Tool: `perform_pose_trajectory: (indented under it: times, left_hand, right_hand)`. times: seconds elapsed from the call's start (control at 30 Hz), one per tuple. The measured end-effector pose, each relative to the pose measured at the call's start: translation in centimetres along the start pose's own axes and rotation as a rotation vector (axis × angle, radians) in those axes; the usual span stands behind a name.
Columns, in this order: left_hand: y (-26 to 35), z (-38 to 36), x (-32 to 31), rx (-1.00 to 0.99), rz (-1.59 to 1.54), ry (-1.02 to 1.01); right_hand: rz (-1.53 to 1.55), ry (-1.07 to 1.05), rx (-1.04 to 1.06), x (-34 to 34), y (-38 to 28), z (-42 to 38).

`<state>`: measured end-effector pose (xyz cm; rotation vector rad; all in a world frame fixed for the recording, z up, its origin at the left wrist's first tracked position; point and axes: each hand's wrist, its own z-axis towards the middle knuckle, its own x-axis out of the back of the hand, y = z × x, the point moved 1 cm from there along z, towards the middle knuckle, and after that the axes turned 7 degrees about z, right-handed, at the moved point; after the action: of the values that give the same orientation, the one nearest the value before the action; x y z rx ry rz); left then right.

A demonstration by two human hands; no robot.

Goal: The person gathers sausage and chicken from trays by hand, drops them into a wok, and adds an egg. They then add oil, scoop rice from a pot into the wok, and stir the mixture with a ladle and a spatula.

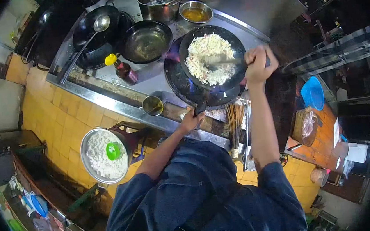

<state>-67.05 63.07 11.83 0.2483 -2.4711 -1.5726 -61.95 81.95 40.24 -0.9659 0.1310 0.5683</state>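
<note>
My left hand (191,120) is wrapped round the dark handle of a black wok (239,51), which sits tilted over a burner with flames at its side. My right hand (259,64) is closed on a utensil (228,61) whose blurred head lies in the fried rice (208,54) inside the wok. Left of my left hand, a metal cup (152,105) stands at the stove's front edge. A brush of thin sticks (235,122) lies between my two arms.
A bottle with a yellow cap (126,73), an oiled pan (147,42), a steel pot (160,5) and an oil bowl (196,13) stand on the stove. A ladle (101,24) rests on another wok. The rice pot (105,155) is at lower left.
</note>
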Motion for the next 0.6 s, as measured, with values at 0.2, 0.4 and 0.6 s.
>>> perform_pose_trajectory:
  times: [0.2, 0.4, 0.6]
  left_hand:
    - [1.3, -1.0, 0.4, -0.072, -0.028, 0.015]
    - [1.8, -1.2, 0.4, -0.06, -0.031, 0.03]
    - [-1.2, -0.5, -0.5, 0.023, -0.024, -0.042]
  right_hand:
    - [-0.21, -0.036, 0.088, 0.4, -0.8, -3.6]
    - [-0.112, 0.03, -0.03, -0.7, -3.6, -1.6]
    - [0.005, -0.108, 0.048, 1.3, -0.4, 0.9]
